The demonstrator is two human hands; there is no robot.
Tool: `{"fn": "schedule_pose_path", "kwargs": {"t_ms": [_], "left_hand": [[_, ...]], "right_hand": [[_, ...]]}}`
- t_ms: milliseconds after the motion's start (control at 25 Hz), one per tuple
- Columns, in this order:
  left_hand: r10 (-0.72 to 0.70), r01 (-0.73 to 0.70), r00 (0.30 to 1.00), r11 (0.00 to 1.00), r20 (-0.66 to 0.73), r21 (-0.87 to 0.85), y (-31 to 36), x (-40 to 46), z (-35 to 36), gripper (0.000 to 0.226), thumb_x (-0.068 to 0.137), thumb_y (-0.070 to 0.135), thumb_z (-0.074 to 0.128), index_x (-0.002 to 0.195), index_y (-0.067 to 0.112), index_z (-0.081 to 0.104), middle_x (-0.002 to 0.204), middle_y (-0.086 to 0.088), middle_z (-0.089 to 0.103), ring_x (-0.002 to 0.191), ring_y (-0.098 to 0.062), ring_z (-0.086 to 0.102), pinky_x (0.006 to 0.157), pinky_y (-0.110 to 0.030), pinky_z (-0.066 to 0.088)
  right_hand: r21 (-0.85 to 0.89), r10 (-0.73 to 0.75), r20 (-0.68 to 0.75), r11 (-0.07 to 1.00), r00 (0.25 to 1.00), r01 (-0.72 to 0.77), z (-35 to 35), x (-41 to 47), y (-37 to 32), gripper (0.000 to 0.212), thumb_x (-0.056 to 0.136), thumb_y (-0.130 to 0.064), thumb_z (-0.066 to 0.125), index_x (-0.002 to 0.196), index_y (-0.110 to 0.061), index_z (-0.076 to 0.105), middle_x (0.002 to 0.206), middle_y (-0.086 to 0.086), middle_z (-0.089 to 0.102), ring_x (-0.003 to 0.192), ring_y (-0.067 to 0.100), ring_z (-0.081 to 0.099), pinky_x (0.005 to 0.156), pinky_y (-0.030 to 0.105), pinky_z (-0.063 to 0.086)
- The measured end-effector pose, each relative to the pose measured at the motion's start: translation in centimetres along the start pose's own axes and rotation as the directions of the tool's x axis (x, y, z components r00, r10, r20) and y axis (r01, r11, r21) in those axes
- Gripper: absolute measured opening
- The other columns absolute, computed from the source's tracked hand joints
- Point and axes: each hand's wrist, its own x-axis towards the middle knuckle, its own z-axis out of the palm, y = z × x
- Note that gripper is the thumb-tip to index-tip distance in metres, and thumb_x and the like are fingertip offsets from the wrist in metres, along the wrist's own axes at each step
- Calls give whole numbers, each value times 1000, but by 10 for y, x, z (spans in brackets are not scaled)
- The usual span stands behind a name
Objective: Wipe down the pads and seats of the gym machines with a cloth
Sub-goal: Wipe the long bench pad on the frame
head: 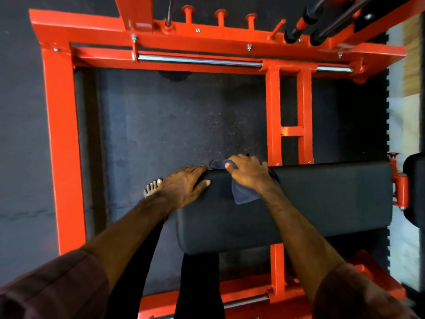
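Observation:
A long black padded bench (322,203) lies across the lower right of the head view, mounted on an orange machine frame. My right hand (249,173) presses a dark blue cloth (242,193) against the pad's far left edge, with the cloth folded over that edge. My left hand (184,187) rests flat on the pad's left end corner, fingers spread, holding nothing.
The orange steel frame (62,134) surrounds a dark rubber floor (172,125), with chrome guide rods (200,61) at the top. A second black pad (414,187) shows at the right edge. My bare foot (151,187) stands on the floor beside the bench's left end.

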Motion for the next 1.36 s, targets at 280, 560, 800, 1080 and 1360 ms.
{"fn": "schedule_pose_path", "kwargs": {"t_ms": [280, 560, 800, 1080, 1360], "left_hand": [[-37, 19, 995, 979, -88, -203, -27, -30, 4, 64, 107, 54, 45, 160, 18, 41, 158, -7, 51, 143, -28, 50, 118, -32, 35], [-152, 112, 982, 948, -116, -298, -50, -66, 23, 73, 102, 65, 48, 164, 29, 34, 162, -1, 47, 147, -23, 46, 125, -33, 32], [-201, 141, 975, 892, -96, -430, -69, -89, 46, 86, 82, 91, 48, 153, 43, 41, 139, 8, 69, 126, -15, 67, 107, -43, 54], [-237, 92, 944, 859, -232, -503, -83, -133, 61, 52, 91, 47, 54, 129, 18, 74, 118, -2, 78, 106, -17, 75, 93, -21, 52], [-283, 136, 934, 845, -217, -517, -137, -165, 64, 38, 97, 53, 59, 121, 27, 73, 112, 6, 78, 98, -12, 75, 94, -36, 58]], "right_hand": [[-56, 54, -56, 997, 997, -57, 16, -6, -48, 42, 107, -48, 36, 140, -32, 57, 156, -1, 48, 143, 36, 40, 118, 64, 25], [-61, 139, -4, 988, 990, -139, 7, 5, -58, 47, 107, -53, 33, 144, -37, 55, 160, 0, 47, 147, 37, 41, 120, 65, 24], [-56, -155, 33, 986, 987, 156, 20, 7, -100, 42, 103, -57, 35, 134, -38, 55, 152, -1, 52, 139, 37, 49, 113, 63, 35], [-695, -579, 28, 575, 815, 432, 77, -50, -134, 31, 102, -46, 51, 128, -33, 62, 141, -5, 52, 131, 38, 45, 103, 65, 38], [-839, -512, 65, 436, 856, 325, 87, -53, -159, 37, 106, -40, 46, 137, -27, 62, 151, -1, 48, 144, 36, 37, 116, 76, 24]]}}
